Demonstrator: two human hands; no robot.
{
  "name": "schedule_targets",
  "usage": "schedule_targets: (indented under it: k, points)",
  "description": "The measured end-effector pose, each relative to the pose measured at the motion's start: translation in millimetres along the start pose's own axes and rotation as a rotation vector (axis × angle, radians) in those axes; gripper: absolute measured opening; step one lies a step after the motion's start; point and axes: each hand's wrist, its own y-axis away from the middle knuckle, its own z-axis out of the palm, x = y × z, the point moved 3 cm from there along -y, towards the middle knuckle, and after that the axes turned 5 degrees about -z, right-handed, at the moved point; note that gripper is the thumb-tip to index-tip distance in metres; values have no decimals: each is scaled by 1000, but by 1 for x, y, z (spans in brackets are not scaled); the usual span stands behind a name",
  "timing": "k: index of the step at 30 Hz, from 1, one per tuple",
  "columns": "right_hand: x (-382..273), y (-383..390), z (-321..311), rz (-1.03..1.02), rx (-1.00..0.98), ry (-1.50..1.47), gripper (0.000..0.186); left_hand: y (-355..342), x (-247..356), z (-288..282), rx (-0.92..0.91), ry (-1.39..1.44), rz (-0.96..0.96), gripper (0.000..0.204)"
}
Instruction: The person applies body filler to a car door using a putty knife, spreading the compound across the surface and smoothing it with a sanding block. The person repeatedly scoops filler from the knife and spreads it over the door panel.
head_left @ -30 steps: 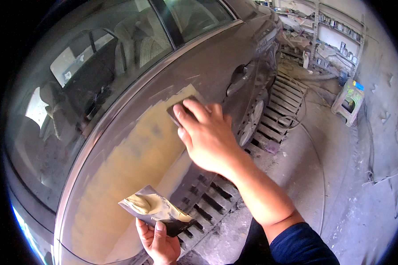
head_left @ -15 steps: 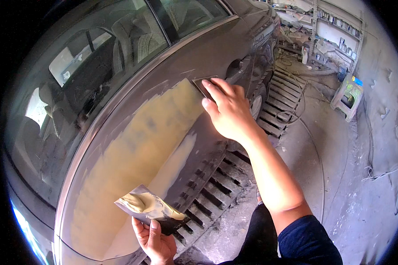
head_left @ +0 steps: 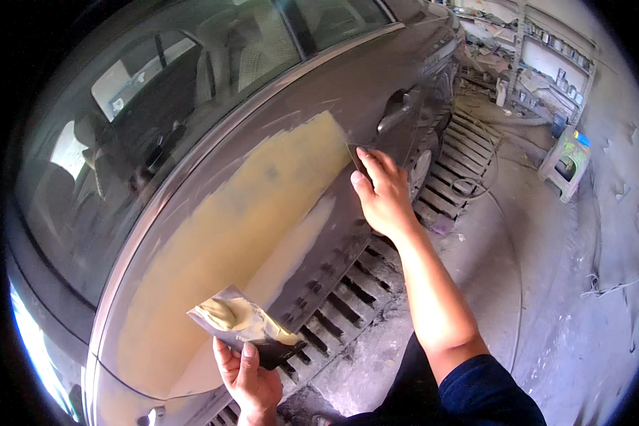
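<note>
Pressing a small spreader [head_left: 353, 157] flat against the grey car door [head_left: 348, 85], the right hand [head_left: 383, 195] grips it at the far edge of the yellow filler patch [head_left: 241, 227]. Left hand [head_left: 252, 380] grasps a metal palette [head_left: 238, 323] bearing filler [head_left: 224, 312], low beside the door.

Right hand [head_left: 385, 195] presses a spreader blade [head_left: 355, 157] flat against the grey car door [head_left: 348, 85], at the end of a yellow filler patch [head_left: 241, 227]. Left hand [head_left: 248, 376] grips a board [head_left: 245, 326] loaded with putty.
</note>
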Motion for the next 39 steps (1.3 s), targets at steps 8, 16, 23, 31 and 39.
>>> schedule_targets:
  k: [8,16,23,31,39]
  points:
    - [-109,130,8,-96,-251,-635,46,12,14,-21,17,78,-100,57]
    - [-142,175,-21,-210,-460,-572,41,19,41,-26,66,77,-81,61]
    - [-195,151,-46,-346,-293,-259,42,29,55,-39,92,-1,50,56]
    - [-225,169,-50,-282,-306,-334,44,45,71,-58,65,-49,80,55]
    - [-276,213,-44,405,-465,-1424,43,84,135,-118,8,165,114,57]
